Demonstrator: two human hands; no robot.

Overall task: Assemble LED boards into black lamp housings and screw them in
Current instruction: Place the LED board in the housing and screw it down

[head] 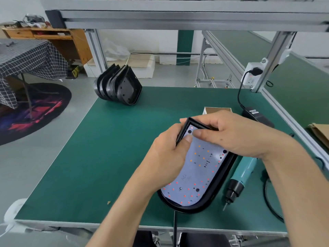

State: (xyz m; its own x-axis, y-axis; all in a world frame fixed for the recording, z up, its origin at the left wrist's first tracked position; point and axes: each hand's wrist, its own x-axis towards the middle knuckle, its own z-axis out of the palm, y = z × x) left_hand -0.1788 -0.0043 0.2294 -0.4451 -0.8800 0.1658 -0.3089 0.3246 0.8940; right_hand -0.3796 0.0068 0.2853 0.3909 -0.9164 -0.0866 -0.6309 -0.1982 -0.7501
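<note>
Hands [204, 145] cover the LED board's [199, 168] far end — box [217, 110] half hidden.
</note>
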